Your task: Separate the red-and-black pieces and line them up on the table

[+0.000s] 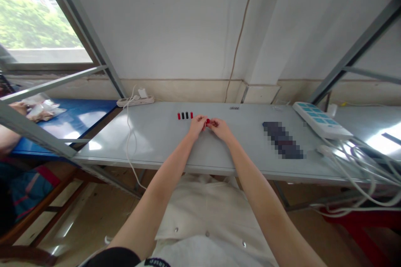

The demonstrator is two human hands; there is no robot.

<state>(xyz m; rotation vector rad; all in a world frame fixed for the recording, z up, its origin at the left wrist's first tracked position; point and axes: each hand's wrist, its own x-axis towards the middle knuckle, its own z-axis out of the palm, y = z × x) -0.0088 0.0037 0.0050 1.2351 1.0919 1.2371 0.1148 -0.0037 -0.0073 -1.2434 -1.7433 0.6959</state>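
Observation:
In the head view, my left hand (198,125) and my right hand (220,127) meet low over the grey table. Between their pinched fingertips is a small red piece (207,121), touched from both sides and partly hidden by the fingers. Just left of my left hand stand several small upright cylinders in a short row: a red cylinder (178,116) at the left end, black ones (183,115) in the middle, and another red cylinder (191,115) at the right end. Beyond my right hand lies a row of tiny dark metallic parts (234,108), too small to name.
The grey table (163,137) runs along a wall. A white power strip (135,101) with a trailing cable is at back left. Rightward lie a pixelated dark object (283,140), a large power strip (321,121) and tangled cables. Another person's hand (44,115) rests at the blue table.

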